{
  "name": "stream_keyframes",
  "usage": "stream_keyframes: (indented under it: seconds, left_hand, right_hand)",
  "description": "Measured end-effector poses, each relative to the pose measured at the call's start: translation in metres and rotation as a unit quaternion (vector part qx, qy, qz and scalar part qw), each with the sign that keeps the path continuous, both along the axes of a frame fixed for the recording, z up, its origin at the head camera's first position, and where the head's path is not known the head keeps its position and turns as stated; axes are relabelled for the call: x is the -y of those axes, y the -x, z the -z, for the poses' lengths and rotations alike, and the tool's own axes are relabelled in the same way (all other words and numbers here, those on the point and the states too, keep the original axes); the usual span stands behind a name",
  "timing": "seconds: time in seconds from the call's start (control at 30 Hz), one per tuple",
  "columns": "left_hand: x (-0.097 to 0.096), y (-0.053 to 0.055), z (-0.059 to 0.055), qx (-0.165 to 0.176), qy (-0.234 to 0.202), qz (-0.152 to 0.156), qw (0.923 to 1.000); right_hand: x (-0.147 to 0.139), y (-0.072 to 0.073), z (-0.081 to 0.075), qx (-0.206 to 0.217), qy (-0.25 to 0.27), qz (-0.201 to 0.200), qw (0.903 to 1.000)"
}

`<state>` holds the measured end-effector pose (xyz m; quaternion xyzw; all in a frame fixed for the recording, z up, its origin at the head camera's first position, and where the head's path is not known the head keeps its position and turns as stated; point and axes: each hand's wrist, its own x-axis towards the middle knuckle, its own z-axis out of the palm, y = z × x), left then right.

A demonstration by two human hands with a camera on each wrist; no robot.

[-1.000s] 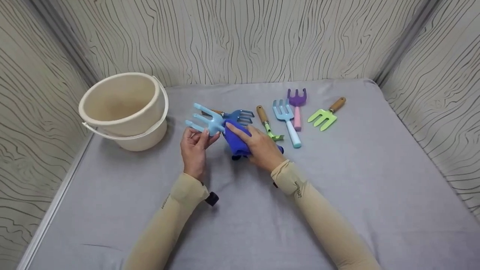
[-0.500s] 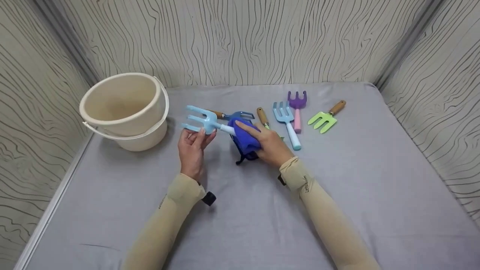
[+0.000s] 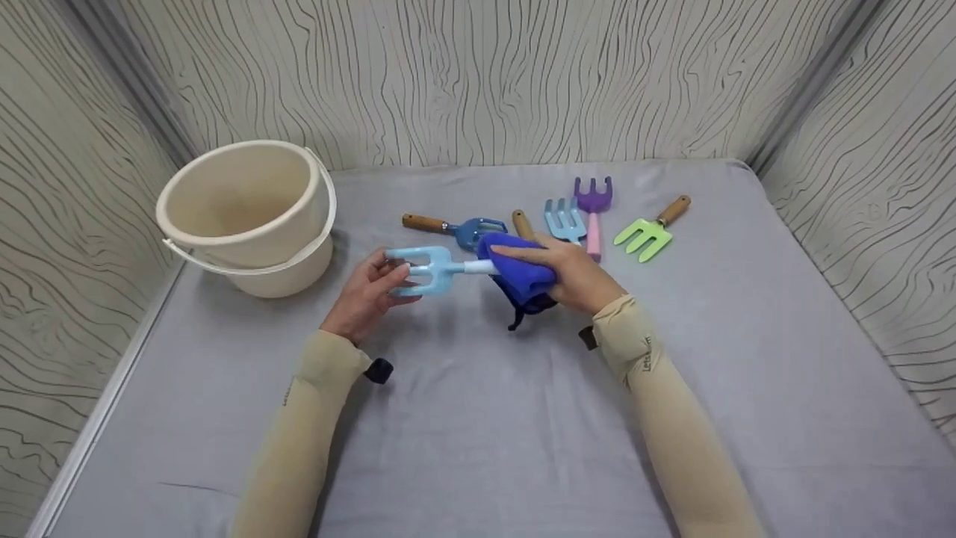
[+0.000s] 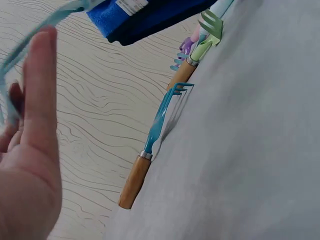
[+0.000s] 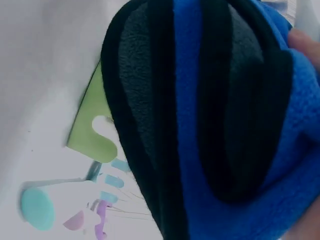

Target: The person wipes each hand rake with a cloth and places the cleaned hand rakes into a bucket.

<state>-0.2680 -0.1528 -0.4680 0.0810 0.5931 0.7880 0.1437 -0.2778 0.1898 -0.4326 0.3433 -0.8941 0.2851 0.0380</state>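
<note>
My left hand (image 3: 364,296) holds a light blue garden hand fork (image 3: 441,270) by its tines, above the table. The fork lies nearly level, tines to the left. My right hand (image 3: 586,276) grips a folded blue cloth (image 3: 519,265) wrapped round the fork's white handle, so the handle's far end is hidden. In the right wrist view the cloth (image 5: 187,100) shows dark edging and fills most of the picture. Behind the hands lies a dark blue fork (image 3: 474,233) with a wooden handle. A green-headed tool's wooden handle (image 3: 522,223) shows past the cloth.
Two nested cream buckets (image 3: 246,246) with a white bail stand at the left. Toward the back right lie another light blue fork (image 3: 565,222), a purple fork (image 3: 594,198) with a pink handle, and a light green fork (image 3: 646,235). Grey cloth (image 3: 478,448) covers the table.
The cloth and my right hand have moved right along the handle, baring more of its white part. The fork has turned to nearly level. My left hand has shifted slightly left.
</note>
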Motion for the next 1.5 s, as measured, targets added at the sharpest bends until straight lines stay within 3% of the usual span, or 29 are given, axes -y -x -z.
stream_keyframes:
  seconds: [0.13, 0.3, 0.37, 0.43, 0.47, 0.5, 0.53, 0.63, 0.7, 0.73, 0.77, 0.8, 0.87, 1.0, 1.1, 1.27, 1.5]
  left_hand:
    - [0.000, 0.001, 0.003, -0.006, 0.008, 0.000, 1.0000]
    - [-0.001, 0.001, 0.005, -0.056, 0.002, -0.053, 0.9970]
    - [-0.001, 0.001, 0.006, -0.078, -0.025, -0.079, 0.9935]
    - [0.000, 0.001, 0.005, -0.101, -0.060, -0.105, 0.9875]
    - [-0.001, 0.000, 0.005, -0.112, -0.073, -0.115, 0.9844]
    - [-0.002, -0.002, 0.004, -0.119, -0.080, -0.125, 0.9818]
    - [-0.004, -0.003, 0.003, -0.124, -0.082, -0.132, 0.9801]
    - [-0.014, -0.009, 0.001, -0.124, -0.058, -0.137, 0.9811]
    - [-0.025, -0.012, 0.001, -0.130, -0.029, -0.130, 0.9825]
    - [-0.030, -0.014, 0.001, -0.132, -0.007, -0.127, 0.9831]
    - [-0.035, -0.015, 0.001, -0.136, 0.012, -0.122, 0.9832]
    - [-0.040, -0.016, 0.000, -0.141, 0.030, -0.116, 0.9827]
    - [-0.046, -0.018, 0.000, -0.155, 0.075, -0.107, 0.9793]
    - [-0.050, -0.019, 0.002, -0.181, 0.133, -0.084, 0.9709]
    - [-0.048, -0.017, 0.005, -0.204, 0.155, -0.074, 0.9639]
    - [-0.042, -0.015, 0.006, -0.210, 0.157, -0.079, 0.9619]
    - [-0.035, -0.015, -0.004, -0.161, 0.170, -0.069, 0.9697]
  right_hand:
    - [0.005, -0.003, 0.000, -0.008, -0.009, -0.002, 0.9999]
    - [0.003, 0.005, 0.005, -0.011, 0.052, 0.041, 0.9977]
    - [-0.001, 0.010, 0.009, 0.016, 0.102, 0.081, 0.9914]
    - [-0.004, 0.015, 0.011, 0.082, 0.179, 0.126, 0.9722]
    - [-0.005, 0.017, 0.011, 0.123, 0.232, 0.145, 0.9540]
    - [-0.005, 0.017, 0.012, 0.171, 0.291, 0.154, 0.9289]
    - [-0.003, 0.018, 0.013, 0.221, 0.349, 0.154, 0.8978]
    - [0.007, 0.014, 0.018, 0.356, 0.505, 0.090, 0.7809]
    - [0.016, 0.008, 0.023, 0.423, 0.557, 0.007, 0.7152]
    - [0.019, 0.005, 0.025, 0.445, 0.566, -0.024, 0.6933]
    - [0.022, 0.002, 0.027, 0.457, 0.574, -0.047, 0.6784]
    - [0.024, -0.001, 0.028, 0.455, 0.579, -0.060, 0.6738]
    - [0.026, -0.005, 0.028, 0.436, 0.583, -0.057, 0.6826]
    - [0.027, -0.005, 0.028, 0.372, 0.563, 0.019, 0.7378]
    - [0.026, -0.002, 0.027, 0.350, 0.543, 0.054, 0.7615]
    - [0.018, 0.001, 0.024, 0.345, 0.528, 0.065, 0.7732]
    - [0.007, 0.011, 0.018, 0.325, 0.532, 0.096, 0.7757]
